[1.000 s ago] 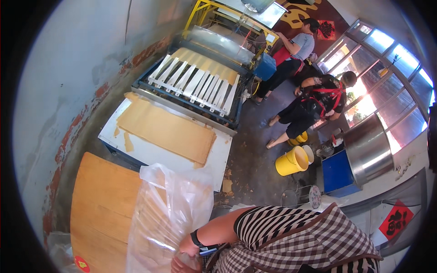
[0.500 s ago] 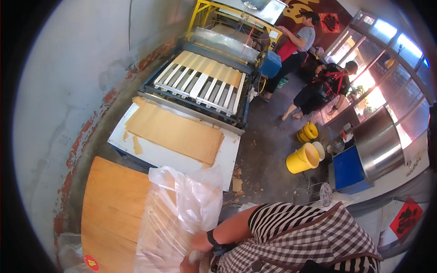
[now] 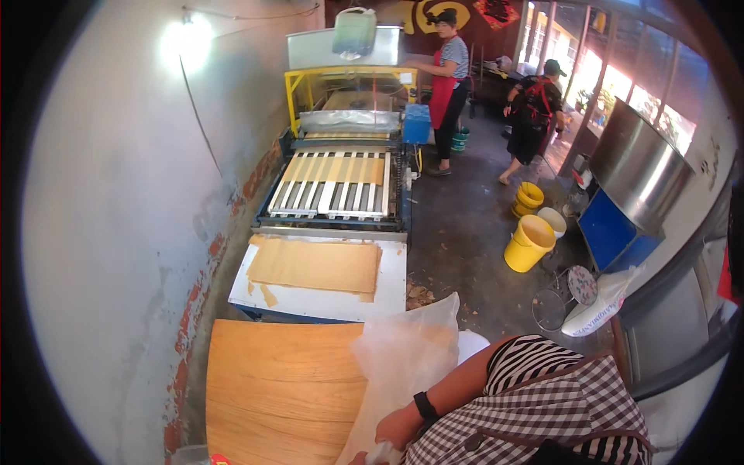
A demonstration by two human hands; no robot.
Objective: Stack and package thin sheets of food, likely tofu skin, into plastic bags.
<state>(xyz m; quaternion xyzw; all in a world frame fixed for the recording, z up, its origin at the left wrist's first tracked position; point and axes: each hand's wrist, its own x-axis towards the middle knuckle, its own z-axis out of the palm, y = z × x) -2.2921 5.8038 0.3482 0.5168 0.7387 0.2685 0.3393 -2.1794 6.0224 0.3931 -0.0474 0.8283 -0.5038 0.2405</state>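
A large translucent plastic bag (image 3: 411, 349) hangs over the right side of a wooden board (image 3: 287, 380), its upper part puffed up. My right hand (image 3: 398, 428), with a black band at the wrist, is closed on the bag's gathered plastic near the bottom edge of the view. Only a sliver of my left hand (image 3: 358, 459) shows at the lower rim, against the same bunched plastic; its fingers are mostly cut off. Beyond the board, thin tan sheets (image 3: 314, 266) lie stacked on a white table (image 3: 393, 271), with torn scraps beside them.
Behind the table stands a slatted machine (image 3: 329, 186) carrying a tan sheet. A person in a red apron (image 3: 447, 70) stands beside it; another person (image 3: 536, 108) walks at the right. Yellow buckets (image 3: 530, 242), a round stool (image 3: 581, 284) and a steel drum (image 3: 639, 151) occupy the right side.
My view has turned and levelled, so the board and table appear farther right. The bag's raised part has shifted right, baring more board. The person at the right is now more upright.
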